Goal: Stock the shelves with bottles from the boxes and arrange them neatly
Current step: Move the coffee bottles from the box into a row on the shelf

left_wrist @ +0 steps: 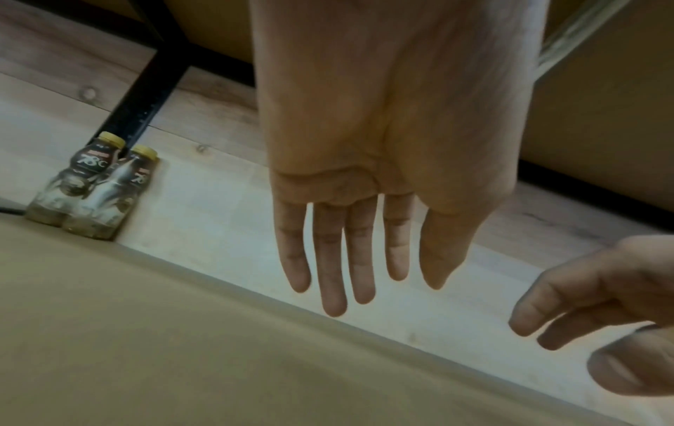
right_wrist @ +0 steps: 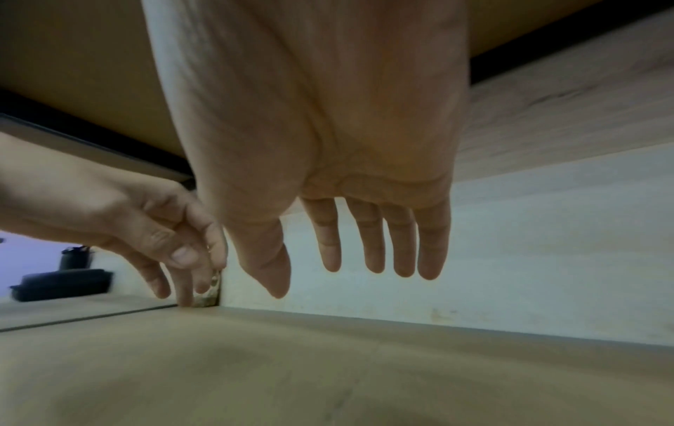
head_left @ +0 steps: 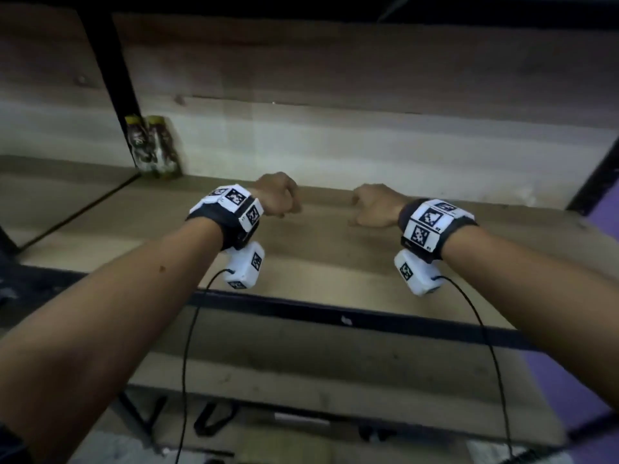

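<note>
**Both hands empty over the shelf**

Your left fingers (left_wrist: 330, 259) hang straight and slightly apart, holding nothing; your right fingers (right_wrist: 401, 245) hang the same way, loose and empty. Your left hand (head_left: 278, 195) and right hand (head_left: 376, 205) hover side by side, near each other, above the middle of the shelf (head_left: 318, 256). Two bottles (head_left: 154, 149) with yellow caps stand upright, touching, at the far left corner beside the black post (head_left: 114, 82), well apart from your hands.
</note>
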Tool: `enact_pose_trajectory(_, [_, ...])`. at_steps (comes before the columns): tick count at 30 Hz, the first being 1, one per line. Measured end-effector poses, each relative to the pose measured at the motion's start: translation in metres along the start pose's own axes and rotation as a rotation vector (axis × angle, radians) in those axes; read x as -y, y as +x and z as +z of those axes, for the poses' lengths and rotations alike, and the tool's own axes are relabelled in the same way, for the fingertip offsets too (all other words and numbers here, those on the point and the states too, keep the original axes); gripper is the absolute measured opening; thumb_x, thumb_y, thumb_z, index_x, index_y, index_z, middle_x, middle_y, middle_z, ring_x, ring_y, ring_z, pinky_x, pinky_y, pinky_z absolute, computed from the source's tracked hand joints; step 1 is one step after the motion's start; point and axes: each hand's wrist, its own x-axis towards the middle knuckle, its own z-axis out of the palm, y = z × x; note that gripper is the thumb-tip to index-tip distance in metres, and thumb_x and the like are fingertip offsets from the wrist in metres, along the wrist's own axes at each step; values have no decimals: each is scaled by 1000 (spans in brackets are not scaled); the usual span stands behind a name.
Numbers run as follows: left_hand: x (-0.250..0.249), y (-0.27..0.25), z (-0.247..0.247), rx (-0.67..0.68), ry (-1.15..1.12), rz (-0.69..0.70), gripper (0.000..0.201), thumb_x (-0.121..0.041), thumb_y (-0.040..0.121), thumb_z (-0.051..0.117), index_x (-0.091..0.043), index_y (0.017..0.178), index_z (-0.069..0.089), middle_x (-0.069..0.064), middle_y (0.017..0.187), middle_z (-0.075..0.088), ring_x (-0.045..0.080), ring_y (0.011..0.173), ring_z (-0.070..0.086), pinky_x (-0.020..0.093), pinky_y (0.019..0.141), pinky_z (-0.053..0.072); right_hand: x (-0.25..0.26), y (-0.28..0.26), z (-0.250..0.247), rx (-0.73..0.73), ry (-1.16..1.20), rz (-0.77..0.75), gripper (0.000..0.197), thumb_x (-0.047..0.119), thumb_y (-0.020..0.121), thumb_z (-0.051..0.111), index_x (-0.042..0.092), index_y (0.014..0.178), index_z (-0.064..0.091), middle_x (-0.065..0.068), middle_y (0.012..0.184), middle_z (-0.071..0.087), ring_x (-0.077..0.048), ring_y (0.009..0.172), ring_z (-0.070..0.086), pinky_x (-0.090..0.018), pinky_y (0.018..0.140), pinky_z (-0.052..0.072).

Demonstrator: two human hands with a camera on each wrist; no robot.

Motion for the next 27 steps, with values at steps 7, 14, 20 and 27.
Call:
enact_pose_trajectory(7, [-40, -77, 48, 147, -206, 44, 15, -14, 91, 64, 1, 94, 67, 13, 72, 70, 23, 60, 66, 30, 57, 57, -4, -84, 18, -5, 165, -31, 22, 28, 90, 67, 12, 104, 70, -3, 96, 69, -21, 87, 64, -26, 73, 45])
enact_pose_trajectory(14, [0, -140, 94, 430, -343, 109, 15, -15, 92, 64, -1, 95, 65, 11, 72, 68, 19, 59, 68, 29, 55, 56, 30, -147, 86, 7, 467, 11, 12, 17, 89, 64, 7, 84, 67, -1, 63, 71, -16, 55, 70, -30, 53, 57])
enact_pose_trajectory(20, [96, -183, 171, 607, -322, -41, 12, -16, 93, 62, -6, 95, 68, 14, 85, 69, 19, 70, 66, 31, 62, 55, 64, -176, 199, 160, 631, 145, 9, 14, 87, 66, 9, 81, 72, 1, 71, 72, -14, 64, 70, -28, 59, 55])
enact_pose_trajectory(27, [208, -253, 299, 801, -244, -301, 20, -13, 95, 58, 3, 98, 70, -2, 78, 60, 8, 63, 51, 10, 48, 40, 82, -218, 384, 603, 712, 328, 16, 8, 93, 61, 11, 78, 65, -1, 80, 63, 0, 62, 54, -16, 59, 41])
